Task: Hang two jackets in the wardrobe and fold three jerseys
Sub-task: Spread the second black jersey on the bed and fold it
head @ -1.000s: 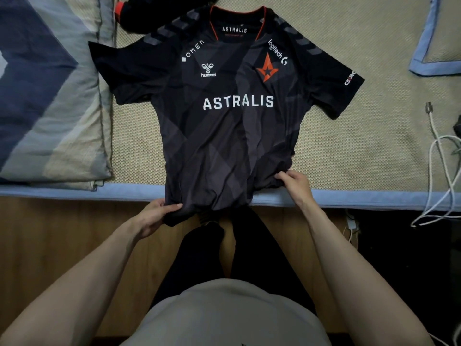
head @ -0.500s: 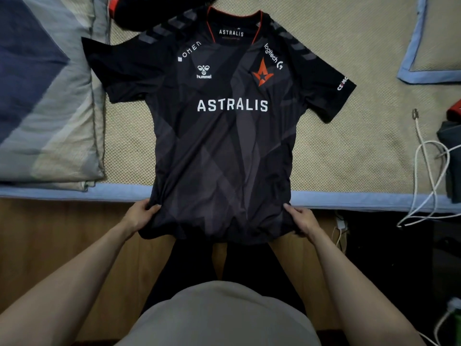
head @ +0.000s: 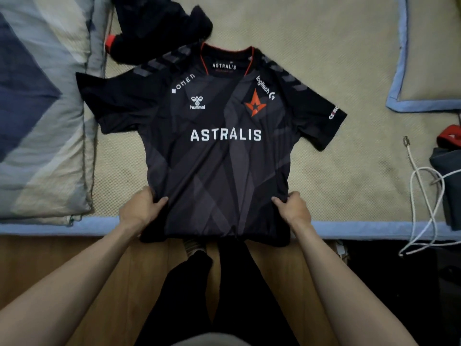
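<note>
Head view. Black jersey (head: 217, 171) lettered "ASTRALIS" lies face up on a beige woven bed mat (head: 344, 56), collar toward 12 o'clock, both short sleeves spread out to 9 and 3 o'clock, and hem hanging over the mat's blue-trimmed near edge at 6 o'clock. Left hand (head: 139, 208) grips the jersey's side at about 8 o'clock of the garment, thumb on top of the fabric and fingers curled under it. Right hand (head: 293, 208) grips the opposite side at about 4 o'clock in the same manner, thumb over and fingers tucked beneath. Both hands sit just above the hem, on the mat's near edge.

Dark bundled garment (head: 159, 28) with a small red patch lies at 11 o'clock, touching the jersey's shoulder. Folded quilt (head: 42, 116) in blue, grey and cream fills the 9 o'clock side. Pillow (head: 429, 48) with blue trim sits at 2 o'clock. White cable (head: 424, 196) loops at 4 o'clock, beside a dark folded item (head: 449, 176) at the frame's edge. Wooden floor (head: 50, 265) and the person's dark-clad legs (head: 224, 295) occupy 6 o'clock.
</note>
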A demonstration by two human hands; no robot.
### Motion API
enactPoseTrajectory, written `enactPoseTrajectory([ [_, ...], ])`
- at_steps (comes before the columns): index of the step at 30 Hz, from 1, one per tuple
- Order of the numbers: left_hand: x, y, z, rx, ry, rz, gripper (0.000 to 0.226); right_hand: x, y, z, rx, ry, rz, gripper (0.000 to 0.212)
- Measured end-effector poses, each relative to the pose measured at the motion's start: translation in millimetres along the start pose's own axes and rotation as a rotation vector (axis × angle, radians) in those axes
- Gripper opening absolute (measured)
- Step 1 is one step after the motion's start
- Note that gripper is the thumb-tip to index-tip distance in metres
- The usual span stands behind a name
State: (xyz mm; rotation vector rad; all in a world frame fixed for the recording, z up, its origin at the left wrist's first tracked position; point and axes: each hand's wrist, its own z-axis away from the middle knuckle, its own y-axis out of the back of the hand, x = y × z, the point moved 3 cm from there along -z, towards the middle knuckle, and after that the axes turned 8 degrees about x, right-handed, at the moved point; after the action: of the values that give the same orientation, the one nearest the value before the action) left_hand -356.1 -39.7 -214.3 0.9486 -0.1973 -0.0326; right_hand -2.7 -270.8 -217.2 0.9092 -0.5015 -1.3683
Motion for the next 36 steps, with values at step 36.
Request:
enactPoseTrajectory([
  [36, 56, 197, -234, 0.475, -0.027, -0.31, 0.066, -151, 65, -150, 0.266, -0.08, -0.75, 0.034],
])
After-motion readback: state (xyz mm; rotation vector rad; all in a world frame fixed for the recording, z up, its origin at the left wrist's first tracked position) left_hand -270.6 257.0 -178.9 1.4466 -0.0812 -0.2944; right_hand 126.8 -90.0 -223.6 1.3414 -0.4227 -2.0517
